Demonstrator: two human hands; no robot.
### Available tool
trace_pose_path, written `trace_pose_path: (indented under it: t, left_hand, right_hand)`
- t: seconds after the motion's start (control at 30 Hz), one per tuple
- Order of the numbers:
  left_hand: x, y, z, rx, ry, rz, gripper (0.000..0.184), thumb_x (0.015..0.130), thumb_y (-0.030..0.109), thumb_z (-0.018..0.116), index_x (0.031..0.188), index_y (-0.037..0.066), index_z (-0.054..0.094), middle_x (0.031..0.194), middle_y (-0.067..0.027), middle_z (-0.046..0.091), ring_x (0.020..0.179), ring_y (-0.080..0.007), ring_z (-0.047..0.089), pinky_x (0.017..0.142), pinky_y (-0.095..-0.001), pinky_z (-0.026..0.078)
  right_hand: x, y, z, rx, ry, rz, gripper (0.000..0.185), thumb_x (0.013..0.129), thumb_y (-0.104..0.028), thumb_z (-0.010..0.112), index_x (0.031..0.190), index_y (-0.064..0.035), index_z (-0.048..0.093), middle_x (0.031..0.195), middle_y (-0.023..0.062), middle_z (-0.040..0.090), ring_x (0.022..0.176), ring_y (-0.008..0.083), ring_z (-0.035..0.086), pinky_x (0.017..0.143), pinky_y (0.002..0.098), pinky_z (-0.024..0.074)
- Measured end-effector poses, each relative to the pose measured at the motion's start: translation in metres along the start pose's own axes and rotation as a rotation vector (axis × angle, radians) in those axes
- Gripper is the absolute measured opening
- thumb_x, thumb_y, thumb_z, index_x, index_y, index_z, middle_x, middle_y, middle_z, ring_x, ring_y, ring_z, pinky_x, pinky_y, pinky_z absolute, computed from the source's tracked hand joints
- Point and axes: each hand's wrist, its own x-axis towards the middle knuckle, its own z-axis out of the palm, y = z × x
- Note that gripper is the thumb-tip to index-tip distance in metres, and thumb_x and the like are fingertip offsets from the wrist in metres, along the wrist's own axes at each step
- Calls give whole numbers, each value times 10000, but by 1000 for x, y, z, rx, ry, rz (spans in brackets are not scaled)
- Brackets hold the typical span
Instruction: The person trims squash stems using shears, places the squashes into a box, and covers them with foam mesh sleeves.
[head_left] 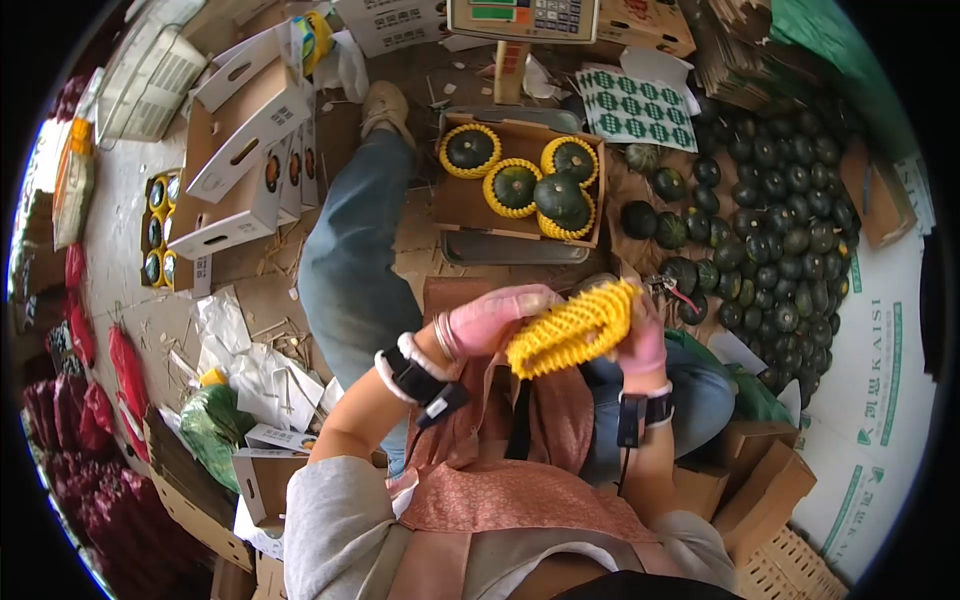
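My left hand (505, 318), in a pink glove, is closed on the left side of a yellow foam net sleeve (568, 330). My right hand (643, 338), also gloved in pink, grips the sleeve's right end. The sleeve looks flattened, with no fruit visible in it. Ahead of my hands, a cardboard box (460, 210) holds several dark green kabocha squashes (514, 187), most ringed by yellow net sleeves. One squash (563, 200) sits higher, at the front right. A small red-handled metal tool (680, 292) shows beside my right hand; I cannot tell whether it is touched.
The box stands on a scale platform (515, 248) below a display (525, 15). Loose squashes (770, 240) are heaped on the right. Printed label sheets (637, 108) lie behind the box. White cartons (240, 150) and a smaller packed box (160, 230) stand left, near crumpled plastic (245, 350).
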Motion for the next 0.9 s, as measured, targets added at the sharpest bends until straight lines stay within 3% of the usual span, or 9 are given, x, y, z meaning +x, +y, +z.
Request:
trace_pose_path:
  t: [0.1,0.17,0.27,0.37,0.53,0.63,0.73,0.77,0.9]
  left_hand:
    - [51,24,-47,1010,175,112,183,898,208,565,940,30,578,781,14,556,734,-89,508,658,-243,452]
    - [90,22,-79,848,438,371,142,907,163,550,907,22,564,750,14,529,696,-69,460,597,-235,419]
    - [141,4,-118,940,633,602,144,916,163,550,951,24,540,797,7,514,732,-73,436,632,-212,407]
    - [159,-10,-116,720,683,616,127,926,144,535,973,27,524,839,-6,488,773,-74,416,674,-213,403]
    - [173,-7,-115,706,822,531,152,906,151,571,903,4,530,753,-1,500,717,-83,410,648,-232,401]
    - [181,2,-119,808,949,471,197,864,186,620,836,-1,565,675,-110,573,620,-175,496,613,-297,446]
    - [171,17,-106,1370,984,399,181,849,163,604,966,40,541,803,-190,607,720,-360,576,645,-388,469]
    - [171,19,-104,1559,1006,653,192,846,117,581,1020,66,520,859,-184,592,777,-364,574,663,-404,469]
    - [161,10,-106,1360,737,722,220,848,57,569,1063,41,530,977,-174,574,853,-344,568,711,-344,474]
  right_hand:
    - [54,-4,-16,-418,337,36,283,919,-273,513,1104,-59,520,809,35,592,535,78,526,361,192,363]
    - [93,0,-28,-793,435,-62,255,917,-251,512,1077,-55,536,772,39,573,503,104,503,368,225,369]
    - [161,33,-82,-1393,459,-643,273,918,-248,514,1059,-14,520,827,129,571,669,188,528,621,322,462]
    - [179,37,-79,-898,573,-349,224,895,-222,562,951,-5,546,801,152,584,668,212,510,656,314,449]
    - [185,43,-106,-1049,693,-485,177,883,-197,582,897,-22,566,743,132,579,656,203,516,656,318,451]
    - [189,43,-108,-1061,737,-459,161,880,-193,582,899,-35,558,768,142,585,679,225,553,666,329,456]
    - [186,36,-96,-1381,788,-652,110,881,-148,547,952,-64,545,853,155,595,739,353,575,666,389,473]
    - [184,34,-91,-1423,821,-654,109,869,-131,548,961,-74,544,856,152,584,750,353,573,661,395,477]
    - [160,26,-62,-1512,694,-696,200,810,-66,558,1005,-104,542,890,136,544,792,348,566,647,412,495]
